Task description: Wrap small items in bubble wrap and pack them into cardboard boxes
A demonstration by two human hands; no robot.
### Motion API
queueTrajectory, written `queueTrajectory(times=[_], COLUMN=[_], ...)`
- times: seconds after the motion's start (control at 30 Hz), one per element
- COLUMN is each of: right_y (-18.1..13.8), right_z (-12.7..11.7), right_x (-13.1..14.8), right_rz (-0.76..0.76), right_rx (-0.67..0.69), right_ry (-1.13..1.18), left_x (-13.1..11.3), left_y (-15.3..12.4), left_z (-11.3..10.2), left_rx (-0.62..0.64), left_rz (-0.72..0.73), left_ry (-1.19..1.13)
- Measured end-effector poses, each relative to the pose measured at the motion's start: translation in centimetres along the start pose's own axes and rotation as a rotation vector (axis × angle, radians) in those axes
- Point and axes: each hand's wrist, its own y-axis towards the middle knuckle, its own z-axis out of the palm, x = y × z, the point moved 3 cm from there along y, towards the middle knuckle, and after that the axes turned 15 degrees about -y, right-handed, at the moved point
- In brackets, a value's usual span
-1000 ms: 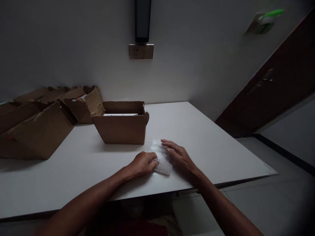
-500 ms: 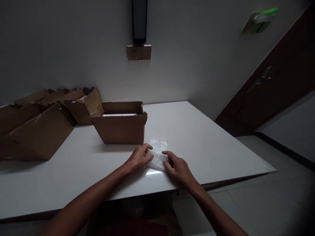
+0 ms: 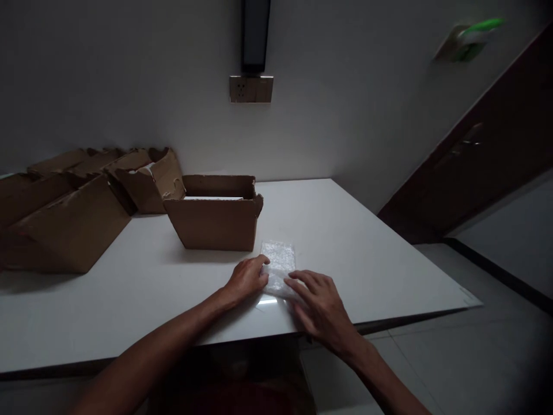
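A clear bubble wrap pouch [image 3: 277,253] lies flat near the table's front edge, its lower part folded or overlapped. My left hand [image 3: 247,279] is closed on its left edge, the thumb and forefinger on the plastic. Over its lower right corner is my right hand [image 3: 320,302], the fingers stretched out across the plastic and the thumb apart below them. That corner is partly hidden under the right fingers. Whether anything is inside the pouch, I cannot tell.
An open cardboard box [image 3: 211,225] holding white flat items stands just behind my left hand. More cardboard boxes [image 3: 64,230] stand at the left of the white table [image 3: 371,259]. Behind it is a wall with a socket plate [image 3: 251,89]; a dark door [image 3: 484,127] is at right.
My right hand has shifted slightly right and toward me, its thumb moving lower and away from the fingers. The left hand keeps its place at the pouch. The camera view has shifted slightly.
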Motion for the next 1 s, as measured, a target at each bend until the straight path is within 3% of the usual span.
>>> queueTrajectory(times=[0.13, 0.3, 0.4, 0.57, 0.73, 0.87, 1.0], right_y=[0.7, 1.2, 1.3, 1.2, 1.5, 1.9, 1.7], right_z=[1.2, 2.7, 2.7, 1.6, 1.4, 2.5, 3.0], right_x=[0.4, -0.3, -0.7, -1.5, -2.1, -2.4, -2.3], right_rz=[-0.13, -0.124, -0.107, 0.045, 0.271, 0.378, 0.389], right_rx=[0.157, 0.113, 0.093, 0.17, 0.307, 0.267, 0.154], right_ry=[-0.027, -0.006, 0.053, 0.312, 0.665, 0.671, 0.538], left_x=[-0.4, -1.2, -0.8, -0.6, -1.1, -0.6, 0.2], left_y=[-0.8, -3.1, -3.8, -3.8, -3.6, -2.9, -2.5], left_z=[0.1, -0.4, -0.4, -0.6, -1.1, -1.0, -0.5], left_rx=[-0.015, -0.022, 0.065, 0.051, 0.039, -0.018, -0.074], left_rz=[0.055, 0.442, 0.525, 0.424, 0.174, 0.051, 0.051], left_ry=[0.048, 0.122, 0.122, 0.028, -0.158, -0.137, -0.045])
